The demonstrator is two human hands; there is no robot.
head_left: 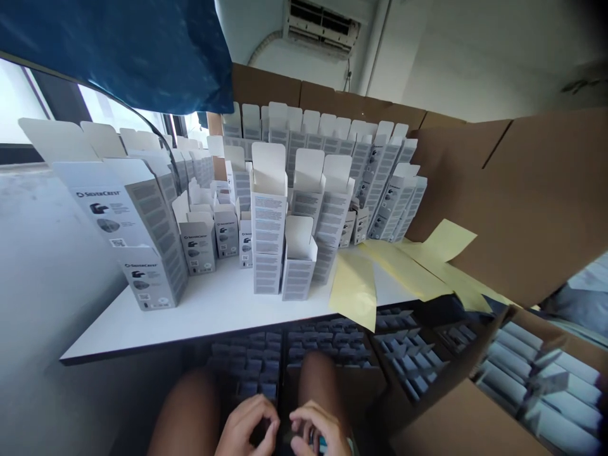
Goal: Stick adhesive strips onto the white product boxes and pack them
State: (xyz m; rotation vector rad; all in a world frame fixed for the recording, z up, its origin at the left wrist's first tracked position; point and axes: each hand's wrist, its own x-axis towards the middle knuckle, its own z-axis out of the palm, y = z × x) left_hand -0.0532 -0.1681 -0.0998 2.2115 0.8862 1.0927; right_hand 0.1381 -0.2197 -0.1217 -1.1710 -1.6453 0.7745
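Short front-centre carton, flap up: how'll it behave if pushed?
The carton may tip: it stands upright on a narrow base. Its thin raised flap may bend. Probably light: thin board, no contents showing at its open top.

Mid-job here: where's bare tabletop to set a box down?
On the table, the widest bare patch lies between the left box stack, the short gray box behind and the tall middle stack; the bare front strip narrows rightward until yellow paper covers it. Farther back, open boxes crowd together.
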